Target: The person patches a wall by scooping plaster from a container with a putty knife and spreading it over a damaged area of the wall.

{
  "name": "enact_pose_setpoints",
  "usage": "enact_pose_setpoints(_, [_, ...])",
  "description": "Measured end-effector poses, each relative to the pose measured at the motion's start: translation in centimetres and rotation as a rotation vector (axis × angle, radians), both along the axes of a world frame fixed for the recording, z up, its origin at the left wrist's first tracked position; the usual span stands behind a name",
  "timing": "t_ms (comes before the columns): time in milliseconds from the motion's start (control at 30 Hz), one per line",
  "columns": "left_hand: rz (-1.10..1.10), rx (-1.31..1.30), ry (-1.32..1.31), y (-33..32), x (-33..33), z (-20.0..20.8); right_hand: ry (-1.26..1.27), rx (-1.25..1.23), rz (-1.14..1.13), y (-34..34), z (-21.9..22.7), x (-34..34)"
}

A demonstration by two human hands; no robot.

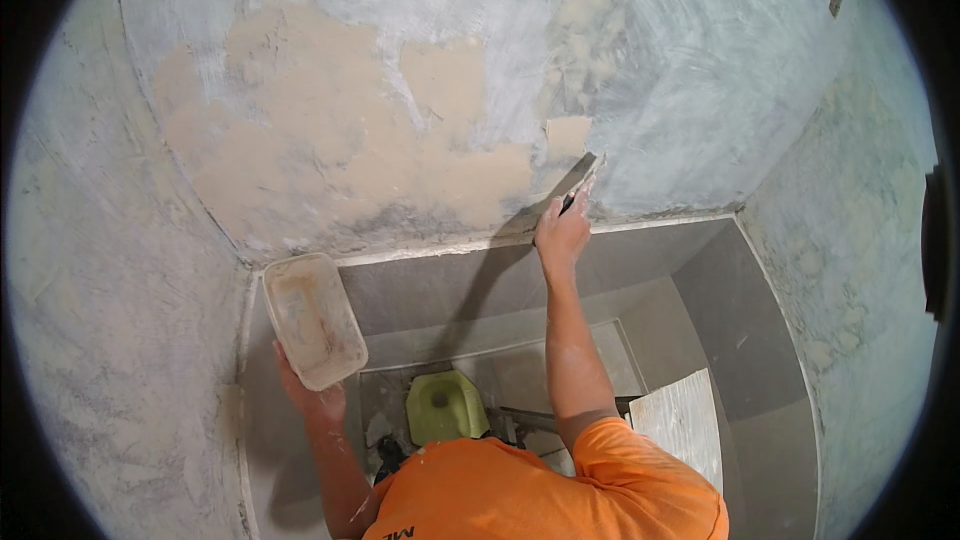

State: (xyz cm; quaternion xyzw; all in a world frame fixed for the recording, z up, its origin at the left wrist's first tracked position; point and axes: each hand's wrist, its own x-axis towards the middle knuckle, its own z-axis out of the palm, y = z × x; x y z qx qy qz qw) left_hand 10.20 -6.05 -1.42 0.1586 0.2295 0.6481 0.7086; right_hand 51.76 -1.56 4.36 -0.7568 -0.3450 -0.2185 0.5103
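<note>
My left hand (318, 400) holds a shallow rectangular plastic tub (357, 352) from below, near the left end of the tiled part of the wall. Smears of beige filler coat the inside of the tub. Out in front, my right hand (564, 233) is closed around the handle of a putty knife (590, 168), with whitish residue on the fingers. Its blade is at the wall (690, 70), just under a small fresh-looking beige patch (568, 133). To the left, a broad uneven area of beige filler (300, 120) covers the grey wall.
Below the plaster runs a thin white ledge (420, 252) above grey tiles (430, 302). Down by my body are a lime-green object with a round hollow (445, 408), its kind unclear, and a pale streaked board (684, 427). Rough side walls (840, 240) close in the space.
</note>
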Motion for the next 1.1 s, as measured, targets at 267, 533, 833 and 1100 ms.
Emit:
enact_pose_setpoints(267, [0.013,0.094,0.093,-0.6,1.2,2.0,0.198,-0.626,0.264,0.3,-9.6,-7.0])
enact_pose_setpoints(533, [-0.115,0.165,0.039,-0.5,2.7,2.2,0.102,-0.272,0.237,-5.2,-8.8,-4.2])
enact_pose_setpoints(833, [-0.105,-0.045,-0.045,-0.6,4.2,2.2,0.073,-0.263,0.042,2.0,3.4,-0.5])
enact_pose_setpoints(1100, [-0.089,-0.062,0.044,-0.5,4.0,2.8,0.210,-0.622,0.355,-3.9,-12.4,-7.8])
